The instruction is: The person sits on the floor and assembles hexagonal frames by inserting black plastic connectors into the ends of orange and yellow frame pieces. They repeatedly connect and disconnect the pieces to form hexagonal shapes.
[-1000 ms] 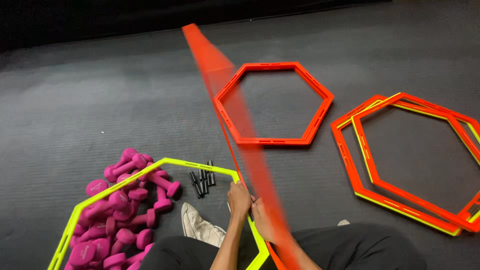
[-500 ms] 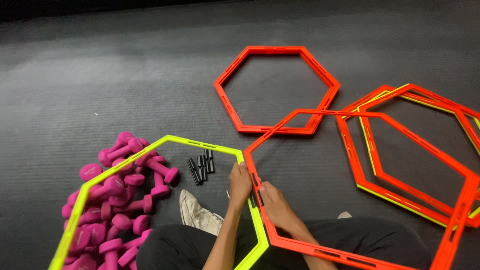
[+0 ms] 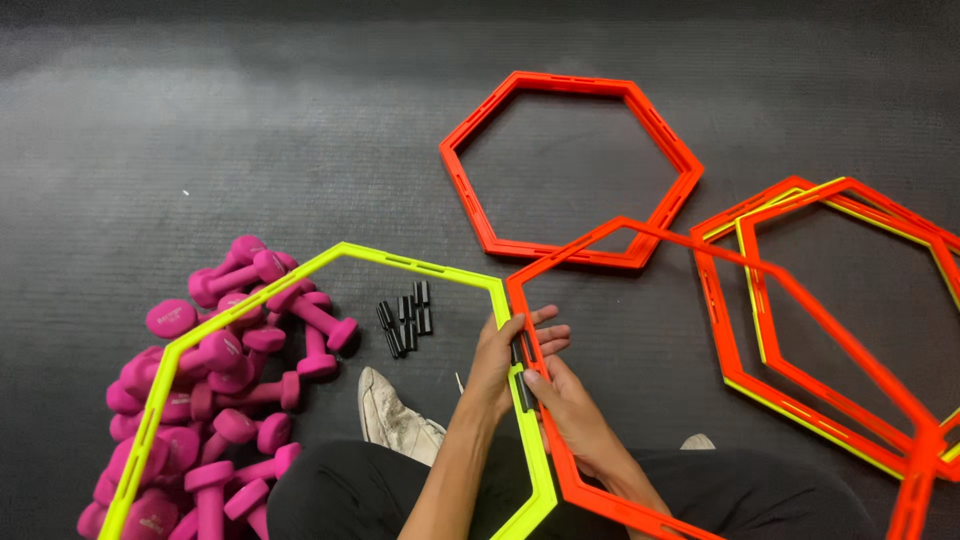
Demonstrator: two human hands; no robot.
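Note:
I sit on the floor with a yellow-green hexagon ring (image 3: pixel 420 265) over my lap and an orange hexagon ring (image 3: pixel 800 290) beside it on the right. Their neighbouring sides run side by side in front of me. My left hand (image 3: pixel 505 355) lies across both sides, thumb on the yellow-green one and fingers over the orange one. My right hand (image 3: pixel 572 408) pinches a small black clip (image 3: pixel 522 388) against the two edges just below the left hand.
Several loose black clips (image 3: pixel 405 320) lie inside the yellow-green ring. A heap of pink dumbbells (image 3: pixel 230 350) sits at the left. Another orange hexagon (image 3: pixel 560 82) lies farther out, and stacked orange and yellow-green hexagons (image 3: pixel 745 380) lie at the right. My white shoe (image 3: pixel 395 420) shows near my knee.
The orange ring, a blur swinging upright a second ago, has come down flat beside the yellow-green ring and over the right stack. Both hands have closed in on the adjoining edges.

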